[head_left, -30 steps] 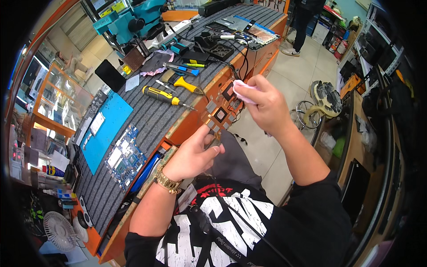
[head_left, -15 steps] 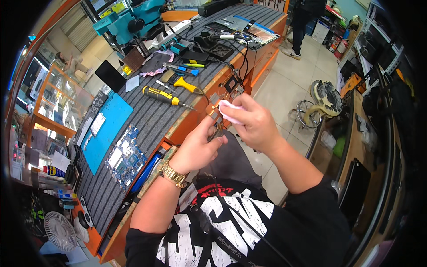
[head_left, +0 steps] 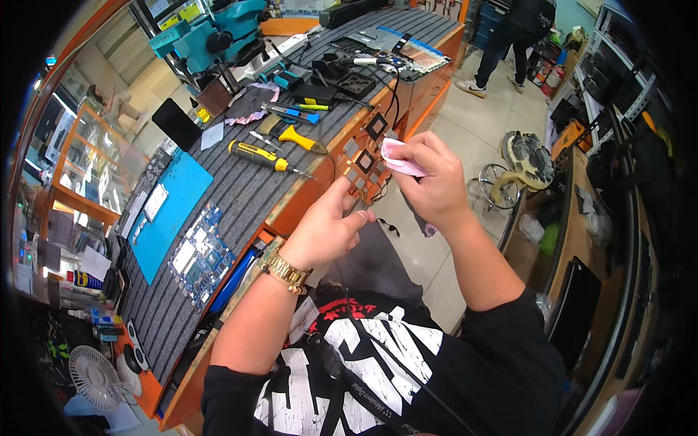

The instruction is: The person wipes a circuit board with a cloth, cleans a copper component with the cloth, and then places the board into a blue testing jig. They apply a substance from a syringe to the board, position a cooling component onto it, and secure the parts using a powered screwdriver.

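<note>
My left hand (head_left: 323, 229) is closed on the near end of a laptop heatsink (head_left: 354, 173), a copper-coloured part with dark square frames and grey pads, held up off the bench's front edge. A folded pink-and-white cloth (head_left: 401, 161) is pinched in my right hand (head_left: 440, 185), just right of the heatsink. Whether the cloth touches it I cannot tell. On the grey ribbed bench mat, left of my hands, lie a yellow-and-black screwdriver (head_left: 254, 154) and a yellow-handled brush (head_left: 297, 136). A blue laptop motherboard (head_left: 203, 260) rests nearer, beside my left forearm.
A blue mat (head_left: 174, 211) lies beyond the motherboard. Blue cutters (head_left: 291, 112), a dark cloth (head_left: 251, 102) and an opened laptop part (head_left: 396, 54) sit farther up the bench. A teal microscope (head_left: 211, 43) stands behind. On the right are a stool (head_left: 527, 160) and a standing person (head_left: 509, 43).
My right hand has moved right with the cloth, uncovering more of the heatsink's dark square frames. My left hand keeps its hold. The person in the background has shifted.
</note>
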